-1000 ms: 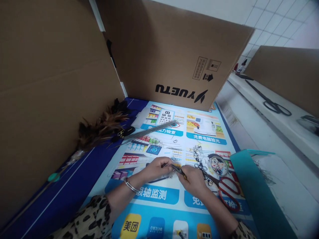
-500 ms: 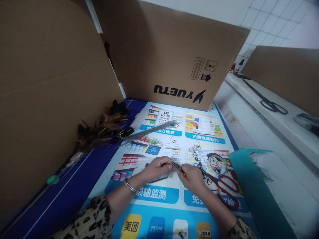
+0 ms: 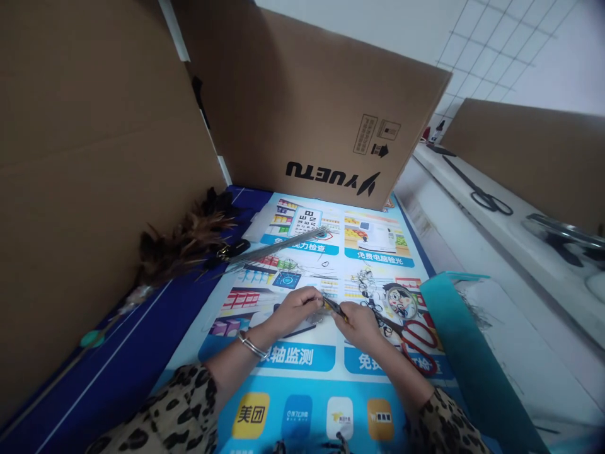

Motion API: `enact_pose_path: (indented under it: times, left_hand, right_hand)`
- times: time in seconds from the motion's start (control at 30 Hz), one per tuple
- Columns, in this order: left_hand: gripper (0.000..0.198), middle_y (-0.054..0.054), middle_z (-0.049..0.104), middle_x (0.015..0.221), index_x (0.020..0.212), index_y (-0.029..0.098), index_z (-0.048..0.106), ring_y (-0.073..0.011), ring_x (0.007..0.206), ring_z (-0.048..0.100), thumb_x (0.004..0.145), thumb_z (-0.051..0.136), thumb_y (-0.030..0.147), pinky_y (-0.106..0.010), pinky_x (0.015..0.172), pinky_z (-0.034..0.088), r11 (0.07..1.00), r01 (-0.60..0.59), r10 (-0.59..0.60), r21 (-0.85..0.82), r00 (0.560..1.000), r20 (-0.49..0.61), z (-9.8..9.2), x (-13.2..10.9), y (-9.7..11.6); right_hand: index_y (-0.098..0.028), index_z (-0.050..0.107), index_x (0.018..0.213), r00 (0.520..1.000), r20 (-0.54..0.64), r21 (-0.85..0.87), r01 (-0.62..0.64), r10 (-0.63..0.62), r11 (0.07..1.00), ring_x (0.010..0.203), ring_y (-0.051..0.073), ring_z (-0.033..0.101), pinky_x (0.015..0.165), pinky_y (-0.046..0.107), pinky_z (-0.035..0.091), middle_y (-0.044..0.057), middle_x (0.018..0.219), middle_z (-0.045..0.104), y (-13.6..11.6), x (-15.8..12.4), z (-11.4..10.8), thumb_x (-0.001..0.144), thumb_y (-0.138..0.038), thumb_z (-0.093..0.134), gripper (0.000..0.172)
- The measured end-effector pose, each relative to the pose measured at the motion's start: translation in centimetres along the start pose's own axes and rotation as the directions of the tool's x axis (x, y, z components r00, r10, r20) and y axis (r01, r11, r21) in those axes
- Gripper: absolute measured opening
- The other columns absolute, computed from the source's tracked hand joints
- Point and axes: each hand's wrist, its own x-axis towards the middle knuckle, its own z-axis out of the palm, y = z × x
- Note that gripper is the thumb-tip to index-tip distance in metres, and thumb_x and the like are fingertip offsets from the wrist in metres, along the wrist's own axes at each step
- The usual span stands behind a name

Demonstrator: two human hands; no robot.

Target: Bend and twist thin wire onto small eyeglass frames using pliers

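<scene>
Near the middle of the printed mat, my right hand is closed round the handles of small pliers, whose dark jaws point up and left. My left hand, with a silver bangle at the wrist, pinches something too small to make out at the tip of the pliers. A bundle of thin wires lies beyond my hands. Small black wire loops are scattered to the right, beside red-handled scissors and a round clear dish.
Cardboard panels stand at the back and left. Brown feathers lie at the left. A teal box stands at the right, and black scissors rest on a white ledge behind it.
The whole view has shifted slightly. Both hands remain close together at the pliers, whose jaws now sit a little nearer my left fingertips.
</scene>
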Motion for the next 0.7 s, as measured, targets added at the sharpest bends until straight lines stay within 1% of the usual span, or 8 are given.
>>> enact_pose_path:
  times: [0.2,0.33,0.43,0.5,0.57,0.6,0.63,0.7]
  left_hand:
    - [0.019,-0.002,0.056,0.073,0.077,0.013,0.060,-0.0138,0.069,0.050,0.079,0.047,0.027,-0.023,0.065,0.039,1.000,-0.005,0.006,0.007,0.999,-0.049,-0.1,0.0,-0.1]
    - [0.022,-0.001,0.057,0.068,0.082,0.012,0.062,-0.0121,0.060,0.048,0.078,0.049,0.029,-0.022,0.058,0.039,1.000,0.019,-0.018,0.008,0.995,-0.096,0.0,-0.2,-0.1]
    - [0.023,-0.001,0.057,0.064,0.082,0.011,0.062,-0.0115,0.057,0.048,0.077,0.050,0.030,-0.021,0.055,0.039,1.000,0.022,-0.022,0.001,0.993,-0.115,0.3,-0.6,0.7]
    - [0.021,-0.003,0.060,0.070,0.080,0.011,0.063,-0.0131,0.064,0.052,0.076,0.053,0.028,-0.022,0.060,0.040,0.998,0.021,-0.027,-0.053,0.992,-0.119,0.4,-0.9,2.1]
    - [0.020,-0.004,0.061,0.072,0.082,0.011,0.062,-0.0136,0.067,0.053,0.078,0.052,0.027,-0.023,0.062,0.041,0.994,-0.006,-0.006,-0.108,0.994,-0.108,0.2,-1.2,4.1]
    - [0.020,-0.004,0.061,0.074,0.083,0.011,0.062,-0.0138,0.068,0.053,0.078,0.051,0.027,-0.023,0.063,0.041,0.991,-0.033,0.020,-0.127,0.994,-0.104,0.1,-1.4,5.4]
    - [0.019,-0.004,0.062,0.077,0.084,0.012,0.063,-0.0142,0.071,0.054,0.078,0.051,0.026,-0.023,0.065,0.042,0.990,-0.062,0.051,-0.124,0.994,-0.094,-0.1,-1.5,6.8]
    - [0.017,-0.004,0.063,0.078,0.083,0.013,0.063,-0.0150,0.073,0.054,0.078,0.052,0.024,-0.023,0.066,0.042,0.992,-0.108,0.102,-0.069,0.991,-0.091,-0.7,-1.8,9.7]
  right_hand:
    - [-0.017,0.051,0.076,0.999,-0.017,-0.033,-0.032,0.031,0.999,0.059,0.010,0.046,0.051,0.021,0.019,0.000,0.068,0.053,-0.3,0.1,0.0,0.087,-0.036,0.040,0.025]
    - [-0.016,0.051,0.075,0.997,-0.033,-0.029,-0.067,0.066,0.997,0.059,0.010,0.045,0.051,0.021,0.018,0.000,0.068,0.053,-0.6,0.3,0.2,0.086,-0.037,0.041,0.026]
    - [-0.016,0.051,0.072,0.996,-0.046,-0.004,-0.071,0.071,0.997,0.057,0.009,0.045,0.049,0.020,0.020,-0.001,0.064,0.052,-0.9,-0.1,-0.3,0.085,-0.037,0.042,0.026]
    - [-0.016,0.050,0.069,0.996,-0.065,0.021,-0.053,0.054,0.998,0.055,0.009,0.046,0.049,0.019,0.022,-0.002,0.061,0.051,-1.3,-0.5,-1.3,0.086,-0.036,0.041,0.027]
    - [-0.017,0.048,0.068,0.995,-0.098,0.043,-0.024,0.028,0.999,0.056,0.009,0.046,0.049,0.019,0.024,-0.003,0.060,0.050,-1.9,-1.0,-3.0,0.087,-0.034,0.039,0.028]
    - [-0.017,0.047,0.068,0.992,-0.123,0.064,-0.006,0.014,0.998,0.057,0.009,0.047,0.050,0.018,0.026,-0.003,0.061,0.050,-2.3,-1.2,-4.1,0.088,-0.034,0.038,0.028]
    - [-0.017,0.047,0.067,0.987,-0.160,0.138,0.027,-0.005,0.990,0.057,0.009,0.047,0.051,0.019,0.027,-0.003,0.062,0.049,-2.7,-1.4,-5.3,0.087,-0.034,0.040,0.027]
    - [-0.018,0.047,0.067,0.969,-0.244,0.233,0.103,-0.044,0.967,0.060,0.010,0.047,0.053,0.019,0.031,-0.003,0.063,0.049,-3.6,-1.6,-7.9,0.085,-0.034,0.044,0.024]
